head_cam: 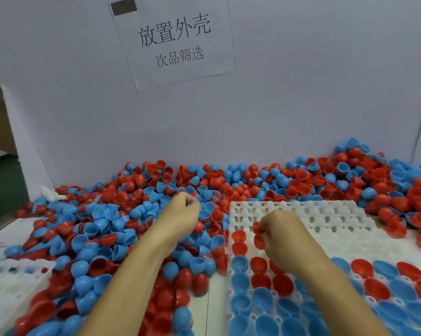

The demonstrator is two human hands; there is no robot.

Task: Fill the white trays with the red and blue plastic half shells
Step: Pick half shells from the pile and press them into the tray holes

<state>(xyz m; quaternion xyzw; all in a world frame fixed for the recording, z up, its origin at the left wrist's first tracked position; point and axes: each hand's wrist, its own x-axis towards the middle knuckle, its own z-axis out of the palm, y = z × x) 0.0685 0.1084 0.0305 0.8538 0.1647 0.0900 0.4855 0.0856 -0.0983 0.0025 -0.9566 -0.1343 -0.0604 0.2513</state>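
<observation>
A pale wall (277,105) with a paper sign (175,40) backs the table (214,299); a heap of red and blue half shells (122,214) lies left of and behind the white tray (337,229); the tray's near rows hold shells, its far rows stand bare; the right hand (284,236) hovers over the tray, fingers pinching red shells (257,232); the left hand (180,214) sits over the heap just left of the tray, fingers curled, whether holding anything I cannot tell; a second tray (13,280) lies far left of the white tray.

Bright even light, soft faint shadows, wide-angle bending at edges, lower corners blurred
</observation>
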